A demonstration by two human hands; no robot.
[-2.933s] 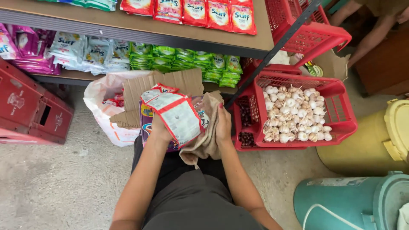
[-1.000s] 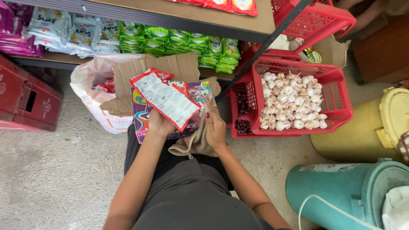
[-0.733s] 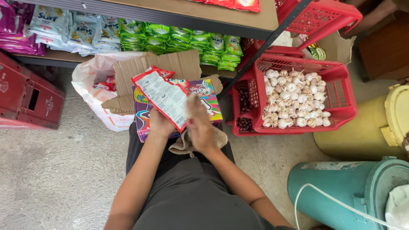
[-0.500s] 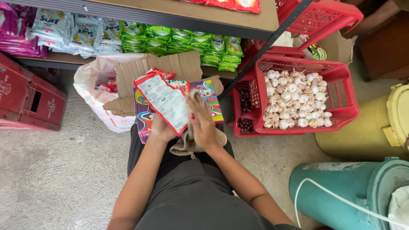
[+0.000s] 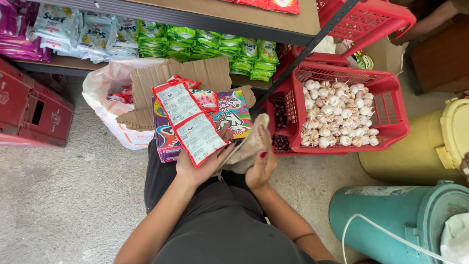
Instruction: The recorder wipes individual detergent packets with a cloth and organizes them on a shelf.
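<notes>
Concrete floor (image 5: pixel 63 195) and a low shop shelf (image 5: pixel 220 17) hung with green sachets (image 5: pixel 205 46) frame the moment as I watch from the head camera. My left hand (image 5: pixel 198 166) is closed around the lower end of a strip of red-edged white sachets (image 5: pixel 188 122), thumb on top, the strip fanning up and to the left over a colourful carton (image 5: pixel 234 115) that rests on the lap. My right hand (image 5: pixel 261 164) clutches a beige cloth (image 5: pixel 249 144) bunched just beside the strip's lower corner, fingers curled into the fabric.

Half a second back the right hand lay flat across the sachets with the cloth beneath it; now it has slid off to the right and the printed faces of the packets show in full. I read that as one wiping pass over the strip finished, the cloth drawn clear.

Behind the carton stand torn cardboard (image 5: pixel 181 78) and a white plastic bag (image 5: pixel 110 93). To the right, a red basket (image 5: pixel 391 132) holds garlic bulbs (image 5: pixel 334 112); a teal drum (image 5: pixel 391 220) and a yellow bin (image 5: pixel 430 151) crowd the corner.
</notes>
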